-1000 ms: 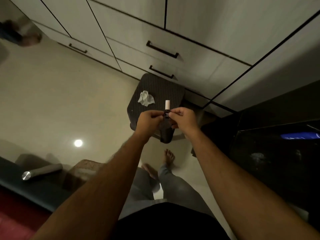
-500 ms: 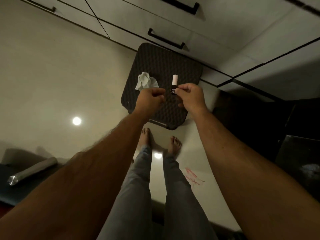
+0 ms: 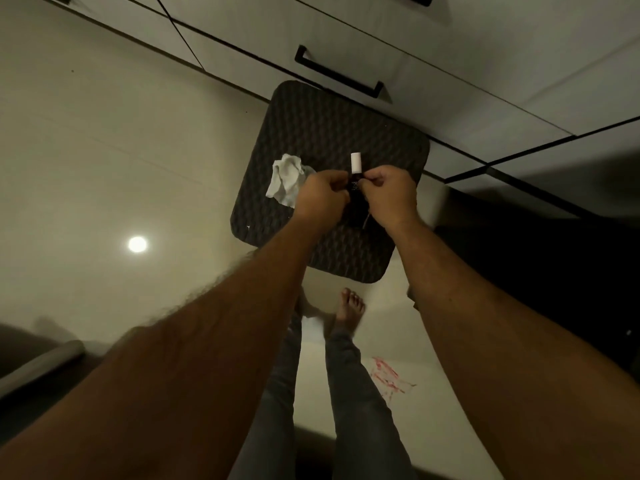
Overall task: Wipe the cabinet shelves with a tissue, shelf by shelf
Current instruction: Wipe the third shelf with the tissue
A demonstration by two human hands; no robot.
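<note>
Floor tiles (image 3: 104, 150) fill the left of the view, with one round reflection of a lamp (image 3: 137, 244) on them. A grey cylindrical object (image 3: 38, 367) lies at the lower left edge, blurred. Right of the reflection stands a dark, textured stool (image 3: 322, 133), set against the cabinet drawers (image 3: 433, 64), which carry a black handle (image 3: 337, 76). A crumpled white tissue (image 3: 285, 180) lies on the left part of the stool top, just beside the left hand and not held.

The left hand (image 3: 320, 195) is above the stool, fingers curled, pinching a small dark bottle (image 3: 354, 184) from the left. The bottle's white cap (image 3: 355, 162) stands upright above both hands. The right hand (image 3: 391, 194) pinches the same bottle from the right, fingers curled; a thin strip hangs below it, too small to identify.

Below the stool, two bare feet (image 3: 351, 306) and grey trouser legs (image 3: 349, 393) are on the floor. A red smear (image 3: 386, 374) marks the tile to their right. The far right is dark and unreadable.
</note>
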